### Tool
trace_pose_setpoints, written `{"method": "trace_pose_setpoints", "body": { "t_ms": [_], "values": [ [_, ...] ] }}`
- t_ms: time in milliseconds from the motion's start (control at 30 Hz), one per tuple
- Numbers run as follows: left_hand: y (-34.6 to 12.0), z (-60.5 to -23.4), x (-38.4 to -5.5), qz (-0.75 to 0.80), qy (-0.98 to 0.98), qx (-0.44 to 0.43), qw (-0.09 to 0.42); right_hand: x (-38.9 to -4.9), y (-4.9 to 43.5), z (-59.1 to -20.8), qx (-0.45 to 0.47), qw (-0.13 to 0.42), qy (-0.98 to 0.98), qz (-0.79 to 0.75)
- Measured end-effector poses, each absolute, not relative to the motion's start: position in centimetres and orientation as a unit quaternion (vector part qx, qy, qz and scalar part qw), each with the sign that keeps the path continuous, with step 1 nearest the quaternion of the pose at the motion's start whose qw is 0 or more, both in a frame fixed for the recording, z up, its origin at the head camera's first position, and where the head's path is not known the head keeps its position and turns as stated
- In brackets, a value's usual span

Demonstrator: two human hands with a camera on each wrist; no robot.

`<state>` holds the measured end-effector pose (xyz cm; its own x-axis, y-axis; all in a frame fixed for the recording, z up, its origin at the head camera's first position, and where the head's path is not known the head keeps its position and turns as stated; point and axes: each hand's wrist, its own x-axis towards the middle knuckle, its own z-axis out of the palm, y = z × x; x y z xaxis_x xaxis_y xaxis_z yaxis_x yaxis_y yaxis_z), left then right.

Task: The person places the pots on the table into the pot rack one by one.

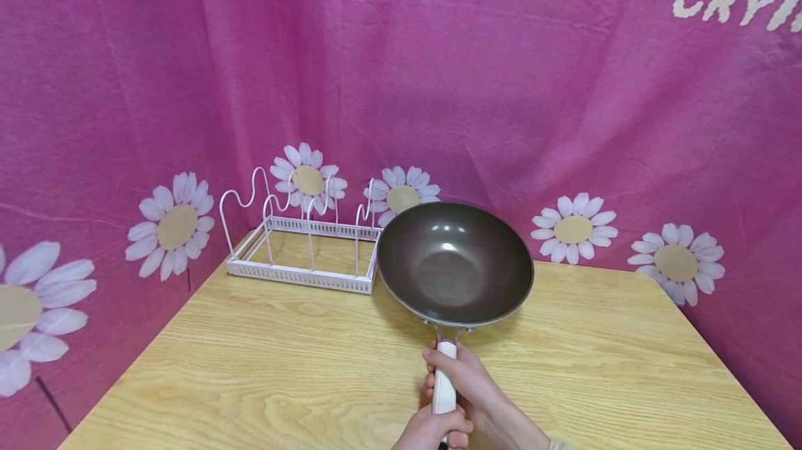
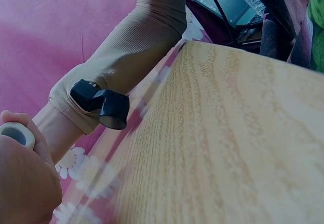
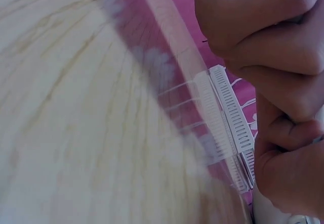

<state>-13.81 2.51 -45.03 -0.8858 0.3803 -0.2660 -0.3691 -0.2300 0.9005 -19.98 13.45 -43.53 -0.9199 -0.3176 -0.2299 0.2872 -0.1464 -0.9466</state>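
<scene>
A dark-coated wok (image 1: pixel 454 262) with a white handle (image 1: pixel 445 384) is held tilted over the far part of the wooden table, its inside facing me. In the head view my right hand (image 1: pixel 471 384) grips the handle near the pan, thumb laid across the top. My left hand (image 1: pixel 431 429) wraps the handle's lower end, close below the right one. From the left wrist view, the left hand (image 2: pixel 28 183) shows round the pale handle end (image 2: pixel 19 134). Just left of the wok stands a white wire pan rack (image 1: pixel 301 279), with nothing in its slots; the wok's rim overlaps its right end.
The wooden table (image 1: pixel 282 366) reaches back to a purple cloth (image 1: pixel 501 102) printed with daisies, which hangs behind it and along the left. A black wrist camera (image 2: pixel 104 102) sits on the right sleeve.
</scene>
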Motion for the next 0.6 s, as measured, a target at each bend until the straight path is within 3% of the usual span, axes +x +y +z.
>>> {"method": "trace_pose_setpoints", "body": {
  "t_ms": [600],
  "values": [
    [1.94, -44.54, -13.4, 0.748, 0.625, -0.01, 0.224, -19.78, 12.69, -43.29, 0.006, 0.2, 0.62, -0.759]
  ]
}}
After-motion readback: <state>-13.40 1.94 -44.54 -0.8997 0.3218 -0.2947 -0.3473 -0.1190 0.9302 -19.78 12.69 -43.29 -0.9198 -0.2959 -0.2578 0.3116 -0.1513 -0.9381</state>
